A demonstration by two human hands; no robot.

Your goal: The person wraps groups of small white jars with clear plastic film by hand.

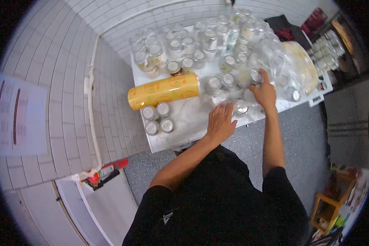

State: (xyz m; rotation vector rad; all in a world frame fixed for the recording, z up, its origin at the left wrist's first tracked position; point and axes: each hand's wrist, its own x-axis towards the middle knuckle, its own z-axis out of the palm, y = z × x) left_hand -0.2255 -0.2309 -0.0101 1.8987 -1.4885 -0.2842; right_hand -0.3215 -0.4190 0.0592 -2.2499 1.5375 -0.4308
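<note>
My right hand [265, 91] has its thumb and index finger around a pull-tab can [255, 75] with a silver lid. My left hand [220, 121] lies with fingers extended against clear plastic film [218, 100], next to a loose group of cans. Within this group are a can [214, 83] near the film and another can [241, 109] between my hands. A large yellow printed roll [164, 90], apparently of wrapping film, lies to the left. In front of it several silver-lidded cans [163, 109] stand close together. My fingertips partly hide the cans behind them.
Filled clear cans [175, 46] crowd the back of the white table [184, 135]. A clear bag [298, 66] with pale contents lies at the right, near more stacked cans [327, 50]. A white pipe [92, 123] runs along the tiled wall. A yellow-orange rack [327, 212] stands lower right.
</note>
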